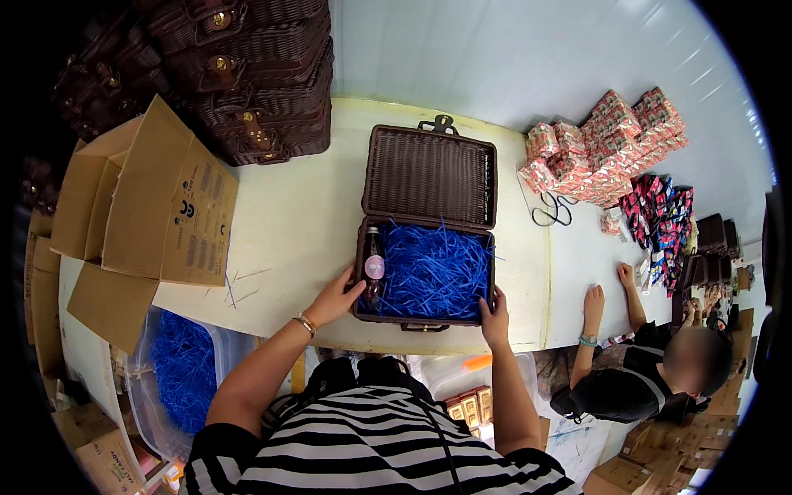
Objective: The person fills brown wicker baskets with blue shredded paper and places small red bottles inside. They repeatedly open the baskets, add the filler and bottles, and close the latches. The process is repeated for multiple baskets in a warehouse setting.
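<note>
A dark brown wicker suitcase basket [429, 177] lies on the table in front of me, its lid folded back. Blue shredded paper [437, 268] fills most of the bottom half. Along the left inner wall lies a dark bottle [374, 268] with a pale pink label, its cap toward the hinge. My left hand [337, 299] grips the basket's left wall near the front corner, fingertips close to the bottle. At the right front corner, my right hand [496, 320] holds the wall with its thumb over the rim, touching the shredded paper.
Stacked wicker baskets [247, 82] and an open cardboard box [177, 202] stand left. A plastic tub of blue shreds [186, 363] sits below. Patterned red-white packs [606, 144] and colourful packets [660, 210] are piled right, near a seated co-worker [635, 371] resting both arms on the table.
</note>
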